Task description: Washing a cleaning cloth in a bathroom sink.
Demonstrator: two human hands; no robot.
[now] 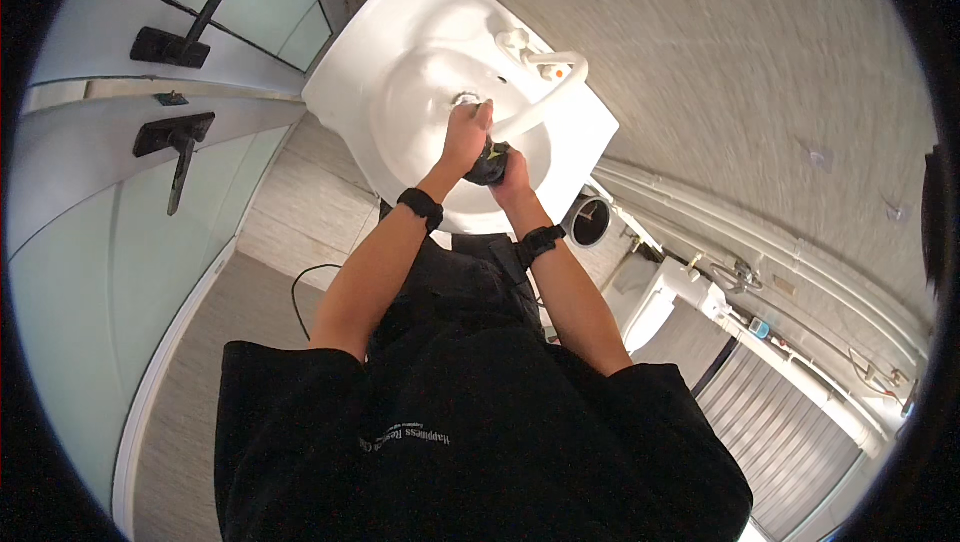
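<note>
Gripping a small dark round object (489,164), both hands (487,147) close around it over the white basin (400,62).

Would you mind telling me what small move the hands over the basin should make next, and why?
Probably tilt the dark round object toward the drain. The right hand grips it over the white basin, while the left hand rests on its top, just short of the drain, with the white tap beside them.
</note>
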